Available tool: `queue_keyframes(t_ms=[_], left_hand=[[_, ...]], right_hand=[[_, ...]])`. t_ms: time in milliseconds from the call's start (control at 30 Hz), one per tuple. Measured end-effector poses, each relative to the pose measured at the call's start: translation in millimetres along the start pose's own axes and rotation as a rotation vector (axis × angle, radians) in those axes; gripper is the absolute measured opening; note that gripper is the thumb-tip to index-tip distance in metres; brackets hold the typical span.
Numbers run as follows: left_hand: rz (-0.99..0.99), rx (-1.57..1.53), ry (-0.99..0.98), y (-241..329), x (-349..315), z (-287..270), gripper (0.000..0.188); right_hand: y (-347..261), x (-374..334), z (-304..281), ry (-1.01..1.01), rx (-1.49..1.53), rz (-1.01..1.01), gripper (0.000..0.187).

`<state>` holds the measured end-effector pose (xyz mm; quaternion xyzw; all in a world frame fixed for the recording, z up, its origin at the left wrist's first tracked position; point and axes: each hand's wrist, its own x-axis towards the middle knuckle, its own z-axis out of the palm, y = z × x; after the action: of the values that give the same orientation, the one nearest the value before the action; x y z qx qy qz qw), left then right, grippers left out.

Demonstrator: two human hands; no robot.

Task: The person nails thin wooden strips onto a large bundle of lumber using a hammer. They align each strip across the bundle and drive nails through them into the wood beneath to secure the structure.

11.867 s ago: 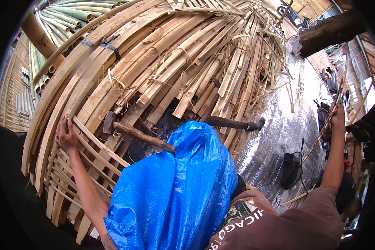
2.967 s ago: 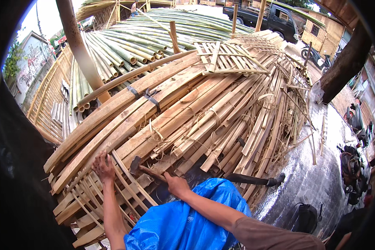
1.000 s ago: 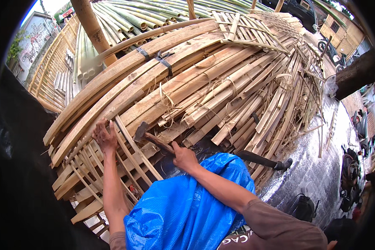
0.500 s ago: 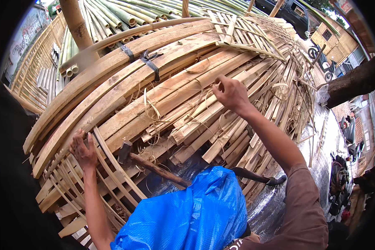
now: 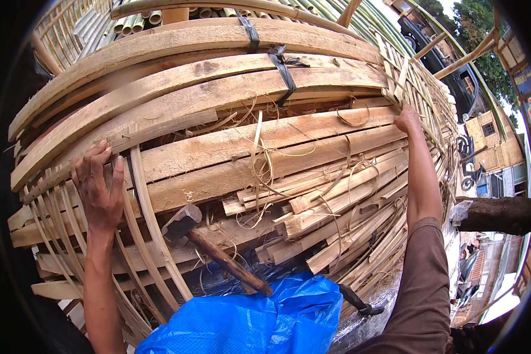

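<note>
My left hand point(image 5: 100, 184) rests on the top strip of a wooden slat lattice point(image 5: 153, 251) at the left, fingers apart and thumb out. At the far right, my right hand point(image 5: 408, 120) has its fingers closed over the edge strip of another slat lattice point(image 5: 426, 109); its fingertips are partly hidden. Long sawn planks point(image 5: 259, 156) lie between the hands, with curly shavings point(image 5: 264, 156) on them. A hammer point(image 5: 221, 256) with a dark head and a wooden handle lies near my left forearm, its handle end against a blue plastic sheet point(image 5: 242, 324) over my lap.
Thick beams point(image 5: 189, 88) lie beyond the planks, tied with black strips point(image 5: 284, 76). Several thin split strips point(image 5: 360, 248) are heaped at right. A dark curved object point(image 5: 357, 301) sticks out beside the blue sheet. A dark log point(image 5: 495, 215) juts in at right; green bamboo poles point(image 5: 324, 15) lie behind.
My right hand has moved right, from above the planks to the edge of the right lattice, and closed on it. My left hand stays at the left lattice. The view has turned.
</note>
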<state>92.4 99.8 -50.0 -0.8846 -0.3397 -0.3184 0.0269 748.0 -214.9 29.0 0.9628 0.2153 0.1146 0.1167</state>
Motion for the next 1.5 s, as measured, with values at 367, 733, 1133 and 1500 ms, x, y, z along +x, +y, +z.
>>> queue_keyframes(t_ms=[367,733,1133,1500], left_hand=[[-0.023,0.022,0.011,-2.7,-4.3,3.7,0.027],[-0.052,0.004,0.049,-7.0,-3.8,2.7,0.025],[-0.055,0.009,0.083,-16.0,-3.5,0.4,0.023],[-0.072,-0.036,0.045,-11.6,-1.9,1.3,0.023]], right_hand=[[14.8,-63.4,-36.3,0.367,-0.003,-0.447,0.034],[190.6,-147.6,-223.0,0.488,0.453,-0.478,0.025],[377.9,-303.4,-450.4,0.704,1.07,0.388,0.05],[425.1,-397.7,-404.7,0.137,0.299,0.554,0.039]])
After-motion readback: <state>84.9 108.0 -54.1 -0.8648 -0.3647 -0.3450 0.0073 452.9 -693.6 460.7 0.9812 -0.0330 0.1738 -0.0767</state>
